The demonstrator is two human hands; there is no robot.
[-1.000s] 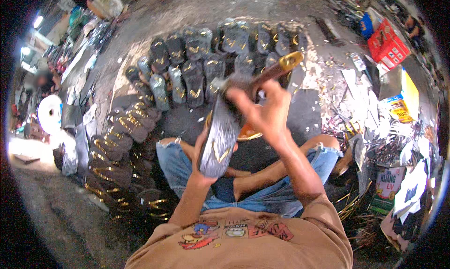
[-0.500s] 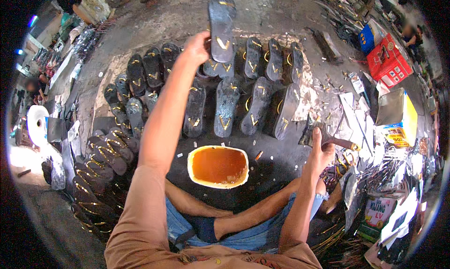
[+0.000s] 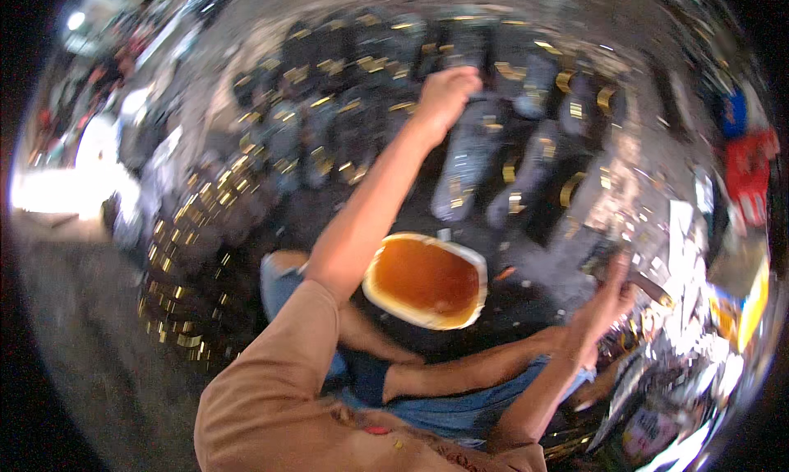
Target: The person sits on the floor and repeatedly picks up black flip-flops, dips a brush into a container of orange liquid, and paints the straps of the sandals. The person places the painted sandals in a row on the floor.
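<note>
My left arm stretches out over rows of black flip-flops with gold markings. At the end of it my left hand (image 3: pixel 450 92) is closed at the lower end of a dark flip-flop (image 3: pixel 464 40) in the far row; motion blur hides the exact grip. Low on the right, my right hand (image 3: pixel 604 303) is wrapped round a brush with a wooden handle (image 3: pixel 652 289); its dark head is smeared. Between my arms, in front of my crossed legs, stands a white-rimmed tub (image 3: pixel 385 301) of amber liquid. A bluish-grey flip-flop (image 3: pixel 467 164) lies beyond the tub.
Stacked dark flip-flops (image 3: pixel 205 250) with gold straps curve along my left side. Scraps and strips (image 3: pixel 678 225) litter the right, near a red box (image 3: pixel 749 176) and a yellow-and-white box (image 3: pixel 748 307). At the far left is a white roll (image 3: pixel 97 147).
The whole view has swung left and blurred. My left hand has brought the raised flip-flop down among the far row. My right hand still holds the brush low on the right.
</note>
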